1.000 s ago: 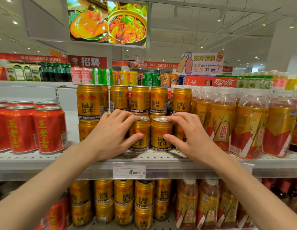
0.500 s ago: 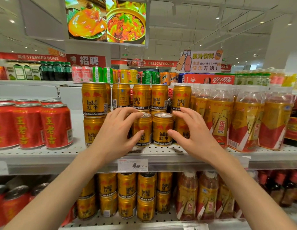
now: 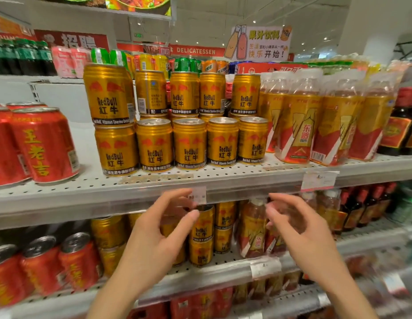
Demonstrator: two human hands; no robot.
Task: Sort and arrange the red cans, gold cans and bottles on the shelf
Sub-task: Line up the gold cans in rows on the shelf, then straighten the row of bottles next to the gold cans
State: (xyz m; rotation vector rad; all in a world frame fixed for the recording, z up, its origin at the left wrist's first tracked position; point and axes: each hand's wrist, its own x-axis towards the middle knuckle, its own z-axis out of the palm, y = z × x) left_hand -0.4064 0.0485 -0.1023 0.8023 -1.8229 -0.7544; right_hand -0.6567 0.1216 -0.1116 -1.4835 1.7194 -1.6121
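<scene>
Gold Red Bull cans (image 3: pixel 189 143) stand in a front row on the upper shelf (image 3: pixel 154 187), with more gold cans (image 3: pixel 184 92) stacked behind and at the left. Red cans (image 3: pixel 42 146) sit at the shelf's left end, and gold-labelled bottles (image 3: pixel 301 125) at its right. My left hand (image 3: pixel 159 233) and my right hand (image 3: pixel 299 231) hover below the shelf's front edge, fingers apart and curled, holding nothing. Behind them, the lower shelf carries gold cans (image 3: pixel 203 233), a bottle (image 3: pixel 253 229) and red cans (image 3: pixel 43 265).
Dark bottles (image 3: pixel 405 120) stand at the upper shelf's far right, and more (image 3: pixel 361 208) on the lower shelf. Price tags (image 3: pixel 317 180) hang on the shelf edges. A farther shelf (image 3: pixel 62 56) holds green, pink and yellow drinks. Signs hang overhead.
Both hands have let go of the two gold front cans and dropped below the shelf edge. The view has tilted down and moved closer.
</scene>
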